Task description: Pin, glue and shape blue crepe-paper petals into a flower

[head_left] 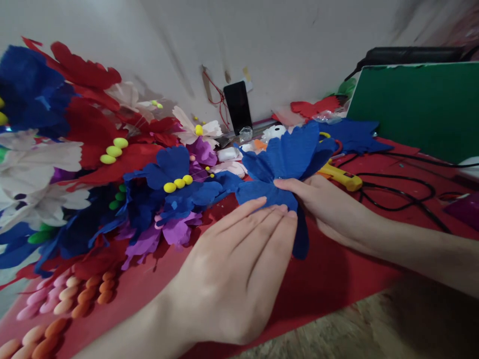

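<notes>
- Nearest the camera is the left hand (pixel 228 269), back turned up, wrist low, fingers stretched out close together and slanting up and to the right.
- Its fingertips lie against the lower petals of a blue paper piece (pixel 295 154); whether they pinch it or merely press, I cannot tell.
- The right hand (pixel 322 199) comes in from the right, forearm nearly level, thumb laid on the middle of the piece; its other fingers are mostly hidden, but the grip is narrow and holds the paper.
- The blue piece stands fanned between both hands, upper petals spreading above the grip, one dark petal hanging below.
- Just right of the grip, a yellow tool (pixel 340 177) rests on the red tabletop (pixel 329 269).
- Left of the grip sits a blue butterfly shape (pixel 177 184) with yellow beads.
- Beyond the grip, a black phone (pixel 238 107) leans upright near the wall.
- Farther right, behind the tool, stands a green board (pixel 415 107).
</notes>
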`<act>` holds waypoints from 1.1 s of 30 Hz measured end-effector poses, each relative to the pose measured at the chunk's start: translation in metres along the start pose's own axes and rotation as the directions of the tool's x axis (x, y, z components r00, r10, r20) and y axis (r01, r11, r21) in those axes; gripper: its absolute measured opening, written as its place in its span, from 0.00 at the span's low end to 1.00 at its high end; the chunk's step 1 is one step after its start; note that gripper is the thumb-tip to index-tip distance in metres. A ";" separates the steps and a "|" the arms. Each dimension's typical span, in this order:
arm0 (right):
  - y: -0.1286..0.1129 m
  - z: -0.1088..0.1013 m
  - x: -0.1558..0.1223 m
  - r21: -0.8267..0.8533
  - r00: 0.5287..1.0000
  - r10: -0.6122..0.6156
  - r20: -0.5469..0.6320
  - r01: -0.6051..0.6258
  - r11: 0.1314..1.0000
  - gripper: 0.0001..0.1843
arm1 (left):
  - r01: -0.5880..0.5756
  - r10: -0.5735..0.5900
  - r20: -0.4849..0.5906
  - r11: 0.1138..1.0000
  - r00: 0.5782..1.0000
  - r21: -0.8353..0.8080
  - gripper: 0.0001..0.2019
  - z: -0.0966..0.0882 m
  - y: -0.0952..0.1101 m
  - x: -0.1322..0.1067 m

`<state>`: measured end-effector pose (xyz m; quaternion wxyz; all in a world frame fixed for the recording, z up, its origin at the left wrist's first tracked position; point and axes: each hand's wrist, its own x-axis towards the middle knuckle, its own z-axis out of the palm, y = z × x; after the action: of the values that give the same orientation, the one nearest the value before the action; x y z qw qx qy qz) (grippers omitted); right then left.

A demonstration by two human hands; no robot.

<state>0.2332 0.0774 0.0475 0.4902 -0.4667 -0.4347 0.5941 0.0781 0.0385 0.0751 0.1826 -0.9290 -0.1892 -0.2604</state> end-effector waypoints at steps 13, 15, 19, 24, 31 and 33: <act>0.003 0.006 -0.004 0.177 0.999 0.044 -0.007 -0.042 0.983 0.07 | 0.002 -0.010 0.053 0.991 0.999 0.135 0.14 0.016 -0.001 0.007; 0.007 0.006 -0.004 0.182 1.000 0.028 0.002 -0.028 0.983 0.07 | 0.013 -0.022 0.055 0.987 0.998 0.163 0.15 0.018 -0.001 0.007; 0.009 0.005 -0.002 0.165 0.997 0.063 -0.041 -0.055 0.985 0.06 | 0.009 -0.023 0.082 0.986 0.996 0.168 0.15 0.022 -0.001 0.008; 0.009 0.009 -0.005 0.189 0.987 0.106 -0.124 -0.081 0.979 0.08 | 0.053 -0.067 0.084 0.985 0.994 0.164 0.15 0.024 0.000 0.005; 0.019 0.008 -0.010 0.093 1.000 0.007 0.004 -0.007 0.996 0.11 | 0.067 -0.072 0.036 0.990 0.997 0.127 0.13 0.027 0.002 0.000; 0.020 0.007 -0.010 0.037 1.000 0.004 0.020 -0.005 0.999 0.12 | 0.121 -0.122 0.018 0.992 0.992 0.038 0.12 0.026 0.000 0.000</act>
<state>0.2237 0.0646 0.0305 0.4931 -0.4526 -0.4274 0.6077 0.0889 0.0494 0.0541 0.1817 -0.9148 -0.2520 -0.2580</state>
